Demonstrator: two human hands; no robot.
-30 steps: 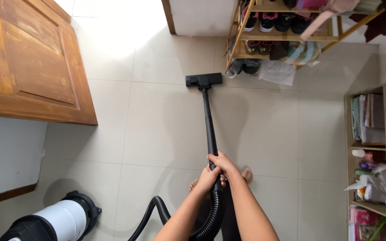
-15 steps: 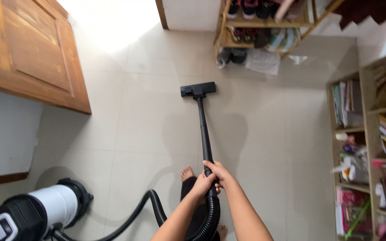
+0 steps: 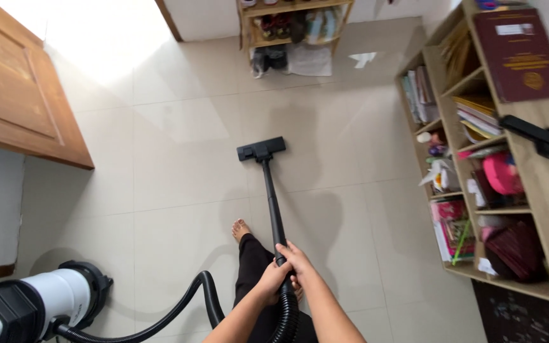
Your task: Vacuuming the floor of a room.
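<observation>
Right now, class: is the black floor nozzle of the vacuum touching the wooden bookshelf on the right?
Apart. The head view shows the floor nozzle in the middle of the tiled floor, with bare tiles between it and the bookshelf.

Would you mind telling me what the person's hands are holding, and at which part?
Both the left hand and right hand grip the black vacuum wand at its upper end, where the ribbed hose joins it.

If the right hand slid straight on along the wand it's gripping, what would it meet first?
The right hand would run up the black wand to the floor nozzle. Beyond that, bare tile before the shoe rack, though depth is unclear.
</observation>
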